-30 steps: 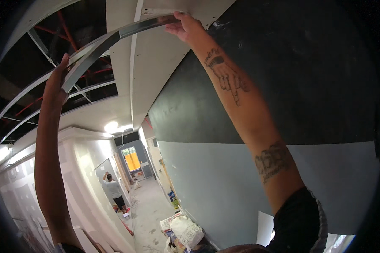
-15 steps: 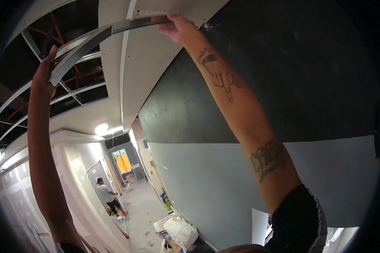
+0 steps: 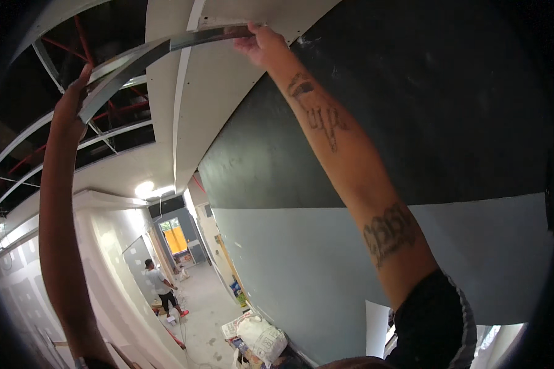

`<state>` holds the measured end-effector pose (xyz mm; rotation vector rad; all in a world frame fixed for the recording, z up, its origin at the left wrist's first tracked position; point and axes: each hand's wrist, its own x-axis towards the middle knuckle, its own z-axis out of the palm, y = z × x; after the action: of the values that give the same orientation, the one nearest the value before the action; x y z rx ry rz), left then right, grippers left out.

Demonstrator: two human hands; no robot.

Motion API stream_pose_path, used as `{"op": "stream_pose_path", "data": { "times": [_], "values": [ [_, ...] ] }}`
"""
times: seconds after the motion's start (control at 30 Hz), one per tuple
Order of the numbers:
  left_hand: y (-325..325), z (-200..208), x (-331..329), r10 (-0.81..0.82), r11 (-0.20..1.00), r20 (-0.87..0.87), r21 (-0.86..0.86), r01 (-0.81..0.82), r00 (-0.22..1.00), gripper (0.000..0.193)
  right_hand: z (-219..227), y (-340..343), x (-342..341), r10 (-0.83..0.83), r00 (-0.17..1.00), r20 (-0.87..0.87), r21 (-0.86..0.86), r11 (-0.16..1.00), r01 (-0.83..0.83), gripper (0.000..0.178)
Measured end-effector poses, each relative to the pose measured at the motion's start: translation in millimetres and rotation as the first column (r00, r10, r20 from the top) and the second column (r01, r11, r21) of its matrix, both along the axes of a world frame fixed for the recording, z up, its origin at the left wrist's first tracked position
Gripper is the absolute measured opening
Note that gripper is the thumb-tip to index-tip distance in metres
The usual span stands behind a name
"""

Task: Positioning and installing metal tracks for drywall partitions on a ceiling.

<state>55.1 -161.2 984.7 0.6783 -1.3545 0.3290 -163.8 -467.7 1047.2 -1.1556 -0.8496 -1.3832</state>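
Observation:
Both my arms reach up overhead to a long, thin galvanized metal channel [image 3: 203, 38], which spans from one hand to the other just below the ceiling. My right hand [image 3: 262, 46] is closed on its right end, close to where the ceiling meets the dark wall. At the left end my left hand [image 3: 72, 104] grips the channel, its fingers partly hidden behind the metal. Above the left end is an opening in the ceiling, with a metal ceiling frame [image 3: 120, 130] and red pipes [image 3: 83, 40] inside.
A two-tone wall [image 3: 449, 111], black above and grey below, runs along my right. Plasterboard ceiling [image 3: 218, 80] lies over it. Down the corridor a person [image 3: 158, 283] stands by the left wall. A white sack [image 3: 261, 337] sits on the floor below, with cables farther along.
My left hand and the channel's left end have shifted slightly to the right. My right hand keeps its grip with little movement. The view has turned slightly.

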Motion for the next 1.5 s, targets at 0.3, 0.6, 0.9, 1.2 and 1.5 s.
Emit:
{"op": "stream_pose_path", "data": {
  "times": [0.3,0.6,0.9,1.2,1.5],
  "values": [
    [-66,-17,-56,0.079,0.996,-0.023,0.034,-0.079,0.997,0.065,-36,-74,-51,-0.163,0.981,-0.103,0.254,0.949,0.185,0.045],
    [47,-256,40,0.626,0.760,-0.231,-0.034,-0.649,0.745,0.032,5,-44,-84,-0.966,-0.255,0.029,0.021,-0.255,0.967,0.048],
    [79,-628,46,0.884,0.386,-0.096,0.704,-0.596,0.458,0.036,12,-29,-75,-0.952,-0.168,0.256,-0.031,-0.181,0.983,0.034],
    [-5,-695,25,0.605,0.459,-0.100,0.854,-0.244,0.790,0.041,-179,-28,-74,-0.845,-0.526,-0.098,-0.819,-0.232,0.526,0.019],
    [-12,-849,-20,0.447,0.294,-0.178,0.955,0.045,0.877,0.047,-833,16,-88,-0.063,-0.424,-0.903,-0.330,0.734,0.593,0.026]
  ]
}}
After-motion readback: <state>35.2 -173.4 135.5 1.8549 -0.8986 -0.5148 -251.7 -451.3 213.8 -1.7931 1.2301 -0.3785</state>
